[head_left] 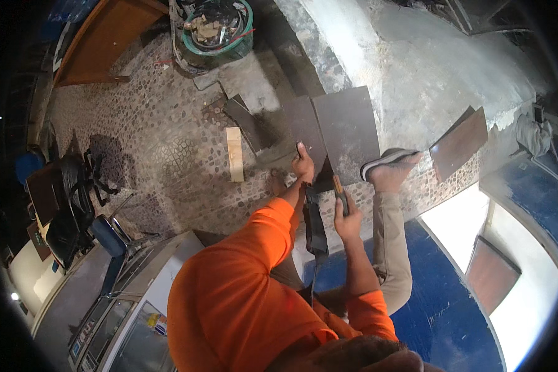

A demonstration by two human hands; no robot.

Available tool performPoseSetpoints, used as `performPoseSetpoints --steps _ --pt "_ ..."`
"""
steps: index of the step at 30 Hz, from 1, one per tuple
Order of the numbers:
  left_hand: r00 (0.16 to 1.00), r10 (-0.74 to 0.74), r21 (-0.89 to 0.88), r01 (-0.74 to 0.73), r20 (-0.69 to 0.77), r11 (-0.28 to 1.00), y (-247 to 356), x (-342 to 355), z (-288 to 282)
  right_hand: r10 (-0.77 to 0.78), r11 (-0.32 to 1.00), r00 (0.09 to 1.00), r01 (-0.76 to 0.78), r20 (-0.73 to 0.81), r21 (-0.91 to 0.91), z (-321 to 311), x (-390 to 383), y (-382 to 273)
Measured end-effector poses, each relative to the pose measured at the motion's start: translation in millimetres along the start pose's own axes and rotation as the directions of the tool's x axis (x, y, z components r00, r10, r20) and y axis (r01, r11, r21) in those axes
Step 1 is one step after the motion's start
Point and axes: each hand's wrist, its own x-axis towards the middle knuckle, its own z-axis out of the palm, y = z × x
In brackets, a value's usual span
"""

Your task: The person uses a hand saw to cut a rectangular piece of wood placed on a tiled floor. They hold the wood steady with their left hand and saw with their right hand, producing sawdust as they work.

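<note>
A dark grey rectangular tile (347, 127) is seen propped against a rough whitewashed wall (415, 74), its long axis running up the slope and away from the person. The left hand (302, 166) is closed over the tile's lower left edge, fingers curled round the rim, so that the sheet is steadied there. A second, narrower dark tile (302, 127) lies just beside it on the left, partly overlapped.

The right hand (347, 218) is held lower and nearer the body, wrapped tightly about a wooden-handled tool (340, 193) whose shaft points up toward the tile's bottom edge. The working end is small and partly hidden; it may be a chisel or a scraper, but this cannot be told for certain. The tile thus lies directly ahead of and above the tool, and the left hand is the nearer of the two to it, being already in contact.

A sandalled foot (387, 162) is braced against the base of the wall, just right of the tile. Another brownish tile (459, 142) leans further right, well apart. A pale wooden block (234, 154) rests on the pebble-patterned floor (155, 142) to the left, and a green basin (220, 31) filled with odds and ends stands beyond it.
</note>
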Motion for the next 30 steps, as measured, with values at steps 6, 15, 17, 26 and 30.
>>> performPoseSetpoints --steps 6,15,17,26,30 --pt "0.997 -0.075 0.06 0.076 -0.028 0.995 -18.1 17.9 0.0 0.377 0.925 0.916 -0.368 0.138 -0.091 -104.6 -103.1 -87.0" --pt "0.999 0.003 -0.006 -0.003 -0.034 1.0 8.2 3.1 11.4 0.109 0.994 0.994 -0.109 0.017 -0.025 -41.1 -46.2 -4.8" --pt "0.997 -0.077 0.004 0.077 -0.024 0.997 12.9 23.0 7.3 0.08 0.997 0.997 -0.079 -0.019 0.021 -34.2 -53.4 -9.3" --pt "0.96 -0.268 -0.034 0.266 -0.079 0.963 -1.2 20.5 -13.6 0.269 0.963 0.961 -0.268 0.064 -0.026 -119.0 -138.3 -67.9" --pt "0.955 -0.277 -0.049 0.274 -0.104 0.961 -13.9 17.0 -17.7 0.028 0.998 0.998 -0.025 0.048 -0.055 -32.9 -45.8 -11.4"
